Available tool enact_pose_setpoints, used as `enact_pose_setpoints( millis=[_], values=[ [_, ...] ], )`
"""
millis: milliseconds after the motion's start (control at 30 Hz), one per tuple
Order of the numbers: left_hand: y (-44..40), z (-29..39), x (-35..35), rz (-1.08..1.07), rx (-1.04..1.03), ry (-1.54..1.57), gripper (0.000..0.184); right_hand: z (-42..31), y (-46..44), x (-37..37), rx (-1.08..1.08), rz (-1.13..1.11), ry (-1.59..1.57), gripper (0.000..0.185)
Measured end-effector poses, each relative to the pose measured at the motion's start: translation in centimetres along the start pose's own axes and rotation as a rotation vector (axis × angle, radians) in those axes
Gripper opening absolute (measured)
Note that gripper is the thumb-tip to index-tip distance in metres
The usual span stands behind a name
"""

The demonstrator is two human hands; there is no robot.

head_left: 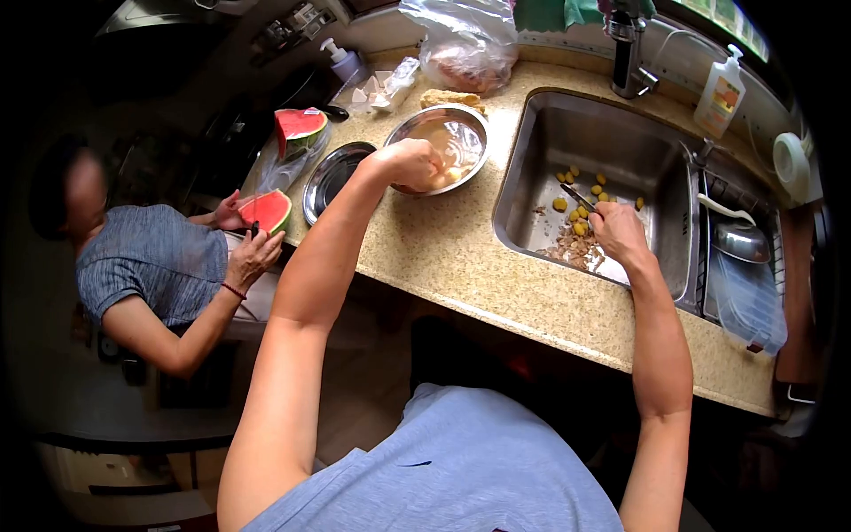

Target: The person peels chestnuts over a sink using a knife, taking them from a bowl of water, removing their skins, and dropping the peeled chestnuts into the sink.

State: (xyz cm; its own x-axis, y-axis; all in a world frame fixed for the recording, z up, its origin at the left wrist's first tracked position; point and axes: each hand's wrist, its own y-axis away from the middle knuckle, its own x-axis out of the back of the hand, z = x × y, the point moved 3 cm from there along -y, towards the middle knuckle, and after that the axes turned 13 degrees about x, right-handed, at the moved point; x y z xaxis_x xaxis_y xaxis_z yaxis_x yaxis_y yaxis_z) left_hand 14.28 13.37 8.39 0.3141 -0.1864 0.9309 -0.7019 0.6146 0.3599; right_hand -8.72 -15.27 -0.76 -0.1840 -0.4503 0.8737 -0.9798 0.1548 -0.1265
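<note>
My left hand (412,164) reaches over the rim of a metal bowl (481,133) of cloudy water. Its fingers curl down inside, closed, and whatever they hold is hidden. Pale pieces (454,174) lie in the water by the fingertips. In the sink (550,115), my right hand (618,229) is closed around a knife (578,197), its blade pointing to the upper left. Several small yellow-brown lumps (559,204) lie on the sink floor around the blade. Below them is a heap of brownish peelings (576,248), partly beside my right hand.
At the left, another person (160,257) holds a watermelon piece (266,213) and a dark-handled tool. A dark metal pan (312,191), another watermelon piece (300,129) and a plastic bag (465,53) stand on the counter. The faucet (628,53) rises behind the sink; a rack with a ladle (743,241) is at right.
</note>
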Motion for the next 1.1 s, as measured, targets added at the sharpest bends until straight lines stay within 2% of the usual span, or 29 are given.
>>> enact_pose_setpoints(
  millis=[33,100,300,400,600,667,833,933,1000,1033,1100],
  values=[
    [0.1,0.4,0.4,0.0,0.002,0.002,0.028,0.0,-0.1,0.0,-0.001,-0.005,0.0,0.025],
    [0.1,0.5,0.4,-0.264,0.178,0.224,0.033,0.0,-0.1,0.1,-0.008,-0.009,0.003,0.025],
    [-0.1,0.5,0.4,-0.275,0.158,0.492,0.032,-0.3,0.0,0.2,-0.019,0.0,-0.011,0.024],
    [0.1,0.7,1.0,-0.26,0.111,0.507,0.029,-0.1,-0.1,0.1,-0.024,-0.021,-0.004,0.024],
    [0.1,1.8,1.2,-0.073,0.002,0.495,0.03,-0.2,-0.1,0.0,-0.041,-0.042,-0.015,0.024],
    [0.5,2.7,1.5,0.029,-0.017,0.398,0.032,-0.1,-0.1,-0.1,-0.042,-0.044,-0.021,0.025],
    [-0.3,2.9,0.9,0.063,-0.062,0.442,0.035,-0.1,0.0,0.0,-0.04,-0.041,-0.015,0.025],
    [-0.5,2.9,1.0,0.079,-0.045,0.326,0.033,-0.3,0.0,-0.1,-0.033,-0.042,-0.017,0.026],
    [-0.7,2.3,1.9,0.18,0.098,0.28,0.03,-0.1,0.2,0.0,-0.038,-0.031,-0.017,0.025],
    [-1.0,1.8,2.4,0.304,0.175,0.39,0.023,0.0,0.1,0.0,-0.032,-0.038,-0.004,0.026],
    [-2.3,0.9,3.7,0.334,0.148,0.223,0.023,-0.3,0.2,0.0,-0.025,-0.048,0.009,0.025]
  ],
)
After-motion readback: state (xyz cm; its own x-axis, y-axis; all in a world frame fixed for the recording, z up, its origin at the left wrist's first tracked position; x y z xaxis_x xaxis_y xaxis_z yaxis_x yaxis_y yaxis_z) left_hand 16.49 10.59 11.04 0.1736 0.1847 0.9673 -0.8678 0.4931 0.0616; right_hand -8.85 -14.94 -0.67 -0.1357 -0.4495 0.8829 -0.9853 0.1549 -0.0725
